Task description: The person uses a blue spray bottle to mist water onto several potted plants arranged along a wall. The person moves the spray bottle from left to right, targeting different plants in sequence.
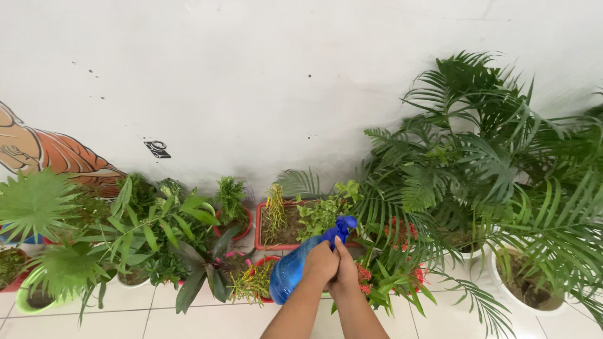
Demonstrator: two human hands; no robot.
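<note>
Fingers (pixel 338 250) of both hands wrap the blue spray bottle (pixel 295 267), which lies tilted with its nozzle at 1 o'clock, aimed over the red tray (pixel 259 216) of small plants. Left hand (pixel 320 262) grips the bottle's neck; right hand (pixel 345 271) closes over it beside the trigger. Both forearms rise side by side from 6 o'clock. No mist shows, and wet leaves cannot be told, so how much is sprayed is unclear. Palms (pixel 477 163) stand at 3 o'clock.
</note>
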